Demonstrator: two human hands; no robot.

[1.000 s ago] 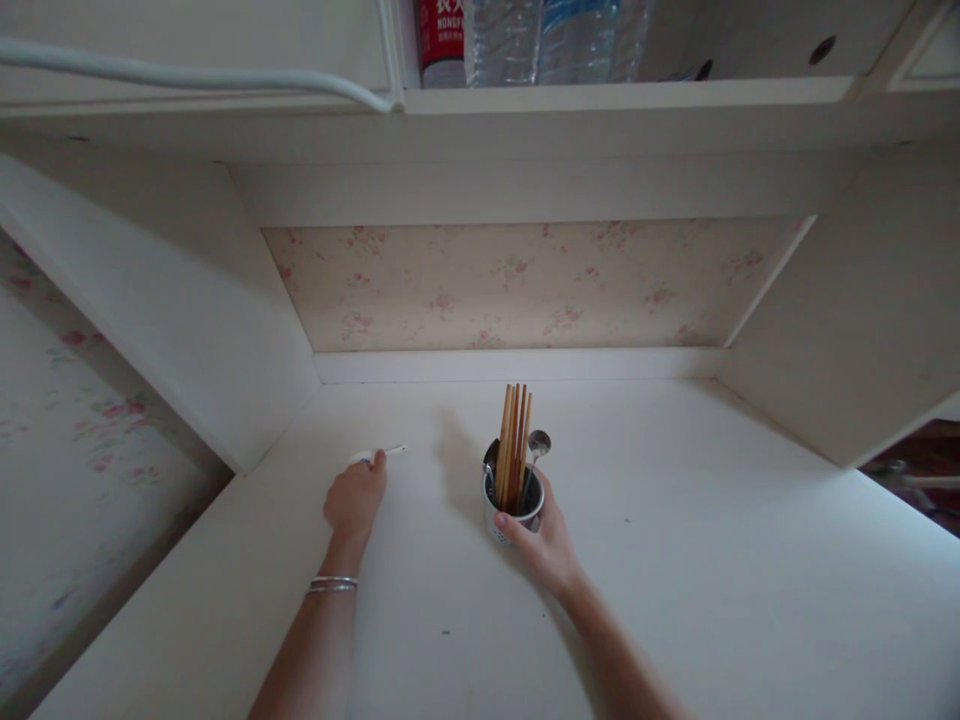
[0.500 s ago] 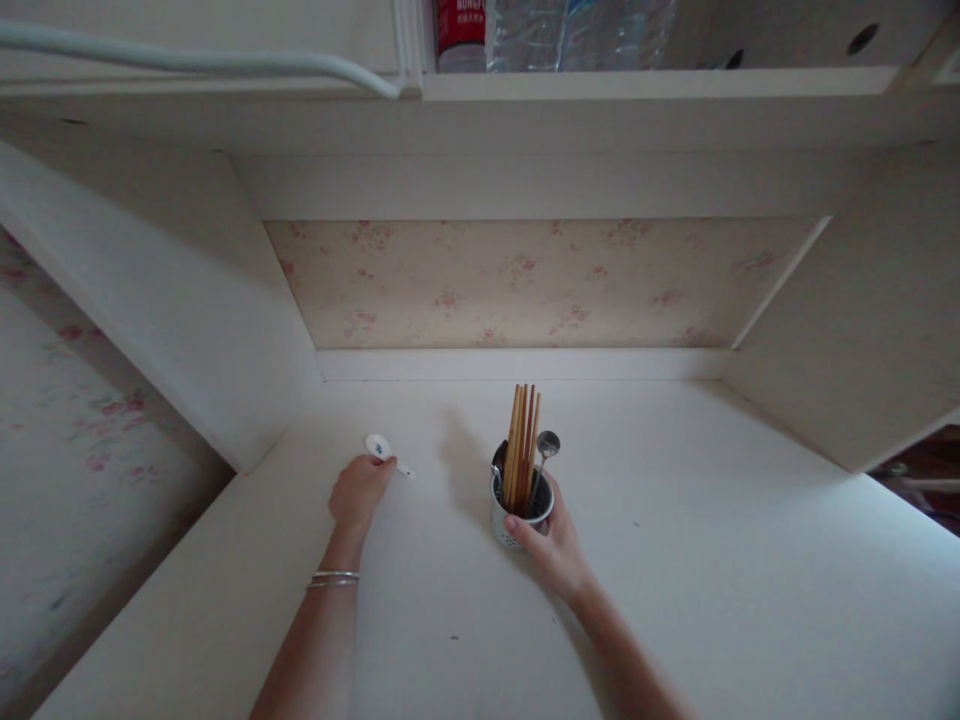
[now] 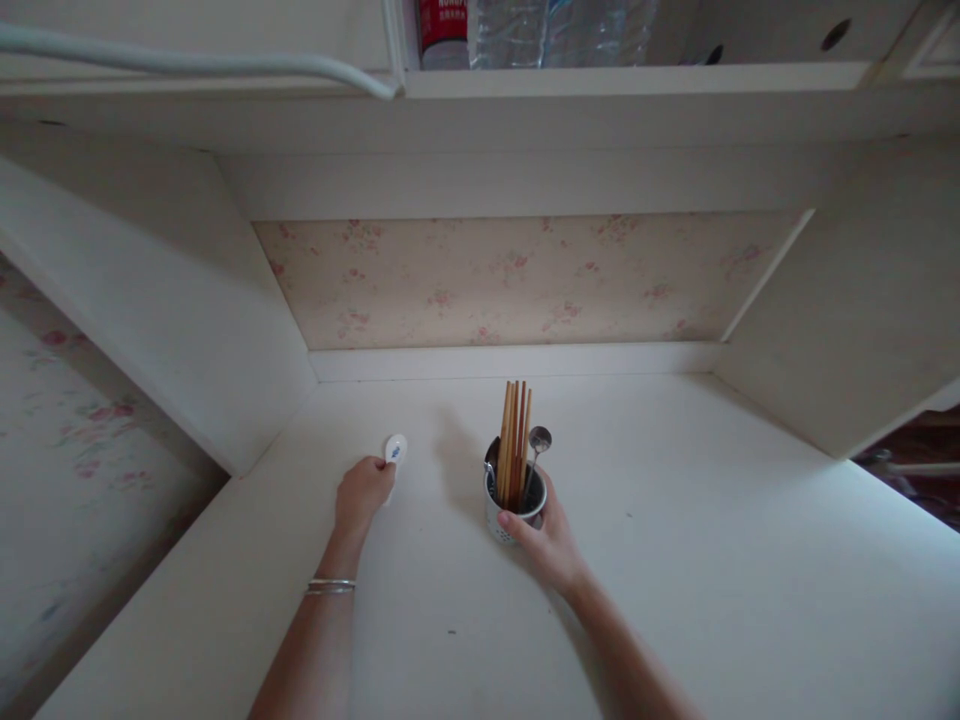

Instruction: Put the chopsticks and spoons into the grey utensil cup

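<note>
Between the fingers of my left hand (image 3: 365,492) is a white soup spoon (image 3: 397,447) with a small blue mark, its bowl pointing away from me. Two silver bangles circle that wrist. My right hand (image 3: 551,540) is wrapped round the side of a white utensil holder (image 3: 495,520) with small holes in its wall. Several wooden chopsticks (image 3: 514,450) stand upright in the holder. A metal spoon (image 3: 540,440) leans out at its right, and a dark spoon (image 3: 492,454) at its left.
The white tabletop (image 3: 675,540) runs back to a wall with floral wallpaper (image 3: 487,280). Overhead, a shelf (image 3: 637,82) holds clear plastic bottles (image 3: 559,35) and a red-labelled bottle (image 3: 444,30). White side panels stand left and right; a white cable (image 3: 195,62) hangs upper left.
The soup spoon has turned in my left hand, from its bowl pointing up and left to pointing straight away from me. My right hand stays on the utensil holder. The view has shifted slightly.
</note>
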